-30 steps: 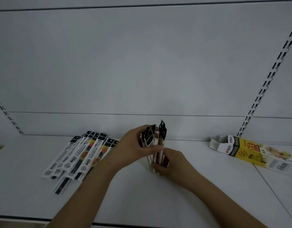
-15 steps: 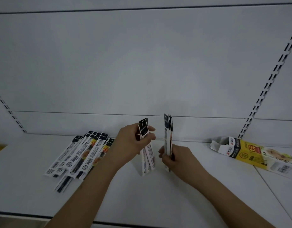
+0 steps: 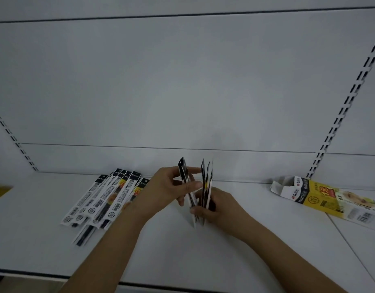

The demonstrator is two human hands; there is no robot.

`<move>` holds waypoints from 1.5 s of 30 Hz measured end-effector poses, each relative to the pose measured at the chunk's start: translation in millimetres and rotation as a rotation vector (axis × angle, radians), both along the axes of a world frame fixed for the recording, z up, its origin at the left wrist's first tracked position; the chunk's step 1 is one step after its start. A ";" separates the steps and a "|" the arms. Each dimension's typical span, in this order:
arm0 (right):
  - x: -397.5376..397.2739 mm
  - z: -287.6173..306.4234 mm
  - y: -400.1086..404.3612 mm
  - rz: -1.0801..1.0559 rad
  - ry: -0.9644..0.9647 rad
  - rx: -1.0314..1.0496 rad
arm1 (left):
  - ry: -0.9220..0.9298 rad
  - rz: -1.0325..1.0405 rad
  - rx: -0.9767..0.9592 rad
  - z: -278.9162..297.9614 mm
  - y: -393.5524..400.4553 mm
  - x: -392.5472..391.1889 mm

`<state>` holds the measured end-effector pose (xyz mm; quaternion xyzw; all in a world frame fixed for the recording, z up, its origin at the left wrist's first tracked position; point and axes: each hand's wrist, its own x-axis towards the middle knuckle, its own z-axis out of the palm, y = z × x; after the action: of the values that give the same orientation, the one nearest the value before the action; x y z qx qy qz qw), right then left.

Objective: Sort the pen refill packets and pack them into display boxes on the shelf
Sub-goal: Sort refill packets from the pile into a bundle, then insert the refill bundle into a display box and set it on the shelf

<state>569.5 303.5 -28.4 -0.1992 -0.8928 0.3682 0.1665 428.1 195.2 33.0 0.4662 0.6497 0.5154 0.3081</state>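
While the left hand (image 3: 167, 188) is pinching one upright packet (image 3: 185, 180), the right hand (image 3: 221, 207) is gripping an upright bundle (image 3: 206, 187) just beside it. More packets (image 3: 106, 197) are lying left of the left hand.

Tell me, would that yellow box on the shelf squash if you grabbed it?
Probably yes. The yellow box lies on its side on the shelf with its end flaps open and crumpled, so it looks like thin card that would likely dent in a tight grip. It seems light. Lying flat, it would likely slide rather than roll.
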 end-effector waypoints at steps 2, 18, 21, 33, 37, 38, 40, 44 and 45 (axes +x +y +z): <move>-1.2 3.3 2.3 0.027 -0.029 -0.005 | -0.013 -0.009 0.006 -0.5 -1.2 -1.3; -2.8 -2.2 -9.4 -0.005 -0.131 -0.077 | 0.186 -0.088 -0.029 -3.3 4.2 9.9; 2.8 -2.5 -12.4 -0.103 -0.102 -0.041 | 0.153 -0.035 -0.017 -7.3 12.7 12.0; 60.2 -3.0 -2.4 -0.625 -0.143 0.415 | -0.101 -0.258 0.004 -19.8 74.1 54.4; 112.8 -1.0 22.6 -0.756 -0.039 0.283 | -0.303 -0.257 0.000 -26.7 104.8 75.8; 127.9 -1.5 28.4 -0.801 0.020 0.237 | -0.257 -0.223 0.004 -31.0 112.7 80.3; 157.8 -4.3 36.7 -0.893 0.121 0.178 | -0.088 -0.209 0.027 -44.8 131.0 91.2; 200.7 -8.5 49.4 -1.012 0.284 -0.007 | 0.065 -0.278 -0.038 -62.1 168.9 129.6; 208.0 -9.3 50.0 -1.024 0.330 -0.060 | 0.021 -0.286 -0.086 -61.6 177.4 139.7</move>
<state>777.5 353.6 -37.7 -0.5532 -0.6326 0.2918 0.4568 567.8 372.6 -28.7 0.5458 0.6011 0.4332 0.3913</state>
